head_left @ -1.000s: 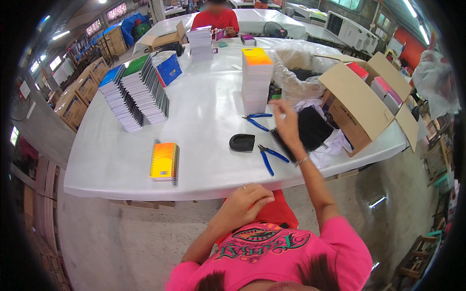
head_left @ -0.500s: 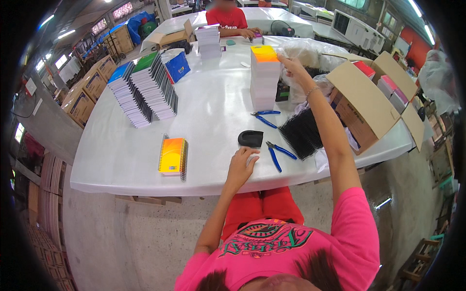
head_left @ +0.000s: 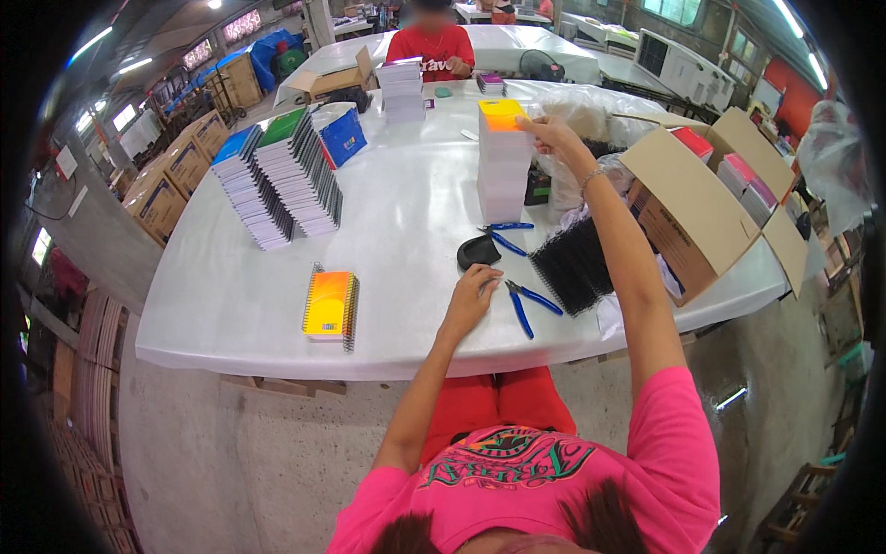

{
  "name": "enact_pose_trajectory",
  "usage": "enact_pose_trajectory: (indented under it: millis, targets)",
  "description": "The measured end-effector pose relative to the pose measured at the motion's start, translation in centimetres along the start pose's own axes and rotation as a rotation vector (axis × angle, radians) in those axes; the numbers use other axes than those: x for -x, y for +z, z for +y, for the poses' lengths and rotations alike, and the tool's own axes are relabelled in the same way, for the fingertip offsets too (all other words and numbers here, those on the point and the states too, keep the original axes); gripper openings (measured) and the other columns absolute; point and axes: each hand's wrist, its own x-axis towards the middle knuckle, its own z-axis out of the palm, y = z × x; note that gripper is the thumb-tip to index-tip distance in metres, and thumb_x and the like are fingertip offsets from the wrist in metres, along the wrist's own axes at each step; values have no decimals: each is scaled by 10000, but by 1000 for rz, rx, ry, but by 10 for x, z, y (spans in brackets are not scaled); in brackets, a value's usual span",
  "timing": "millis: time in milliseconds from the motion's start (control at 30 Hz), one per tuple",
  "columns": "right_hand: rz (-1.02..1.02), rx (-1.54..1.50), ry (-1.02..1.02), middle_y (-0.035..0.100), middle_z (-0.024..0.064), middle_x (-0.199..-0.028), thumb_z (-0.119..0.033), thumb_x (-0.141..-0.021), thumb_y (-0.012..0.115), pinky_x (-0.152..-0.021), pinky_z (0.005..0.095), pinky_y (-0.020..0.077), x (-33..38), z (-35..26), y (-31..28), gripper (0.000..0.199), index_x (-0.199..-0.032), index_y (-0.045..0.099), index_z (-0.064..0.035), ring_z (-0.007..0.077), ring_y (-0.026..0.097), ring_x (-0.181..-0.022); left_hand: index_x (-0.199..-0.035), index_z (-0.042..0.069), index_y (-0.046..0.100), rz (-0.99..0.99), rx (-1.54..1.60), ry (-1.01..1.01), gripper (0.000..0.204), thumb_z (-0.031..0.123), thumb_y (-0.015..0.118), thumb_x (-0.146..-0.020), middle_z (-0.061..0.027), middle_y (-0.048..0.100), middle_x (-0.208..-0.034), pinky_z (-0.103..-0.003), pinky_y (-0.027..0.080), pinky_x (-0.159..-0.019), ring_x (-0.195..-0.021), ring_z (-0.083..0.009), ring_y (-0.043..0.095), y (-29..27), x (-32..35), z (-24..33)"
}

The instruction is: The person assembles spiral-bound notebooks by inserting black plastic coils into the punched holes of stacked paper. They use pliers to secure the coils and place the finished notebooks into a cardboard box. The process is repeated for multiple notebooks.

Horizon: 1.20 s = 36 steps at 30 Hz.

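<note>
On the right of the white table stands a tall stack of white paper blocks [head_left: 503, 175]. A yellow-orange notebook cover [head_left: 502, 114] lies on top. My right hand [head_left: 551, 136] is closed on the right edge of the topmost notebook, thumb near its cover. My left hand [head_left: 473, 297] rests on the table, fingers loosely apart, just below a black horseshoe-shaped pad [head_left: 478, 251]. Right of it lie blue-handled cutters [head_left: 528, 303], and a second pair of blue-handled cutters [head_left: 506, 236] is farther back. Yellow spiral notebooks [head_left: 329, 305] lie in a small pile at front left.
Black spiral coils [head_left: 572, 266] lie beside an open carton [head_left: 688, 208] at right. Tall piles of blue-covered notebooks [head_left: 247, 189] and green-covered notebooks [head_left: 300, 175] stand at left. Across the table sits a person in a red shirt [head_left: 432, 54], behind a white stack [head_left: 403, 92].
My left hand has shifted slightly right and up, nearer the black pad. My right hand stays at the stack's top edge. The person opposite has drawn a hand back toward their chest.
</note>
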Motion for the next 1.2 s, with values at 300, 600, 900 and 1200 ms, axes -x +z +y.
enact_pose_trajectory:
  millis: [300,600,900,1200]
  targets:
    - [-33,-54,-34,597,43,-769,-354,-818,798,-596,259,464,4,0,-6,413,-994,630,-20,121,547,-646,-1026,5,699,190,69,-50,146,41,589,-938,-125,651,-985,-318,506,-778,-890,-247,647,-4,4,11]
    - [344,-21,-615,631,146,-931,-89,-784,700,-737,342,505,79,-38,33,392,-1137,540,-31,232,617,-832,-1027,35,719,398,44,128,151,8,627,-910,-97,643,-954,-307,501,-753,-839,-222,629,-36,16,63]
    - [-237,125,-551,652,179,-1050,44,-787,603,-846,417,500,244,34,101,346,-1126,613,-25,379,626,-966,-1337,170,579,368,-608,239,526,-26,594,-849,-77,537,-1221,-486,302,-1100,-1192,-246,508,-65,42,103]
    - [-127,182,-509,611,126,-1034,-27,-826,693,-827,356,502,262,79,93,336,-1157,633,-28,261,605,-911,-1208,114,585,98,-745,33,424,-33,514,-817,-41,581,-1075,-675,77,-1151,-1163,-215,537,-49,56,46]
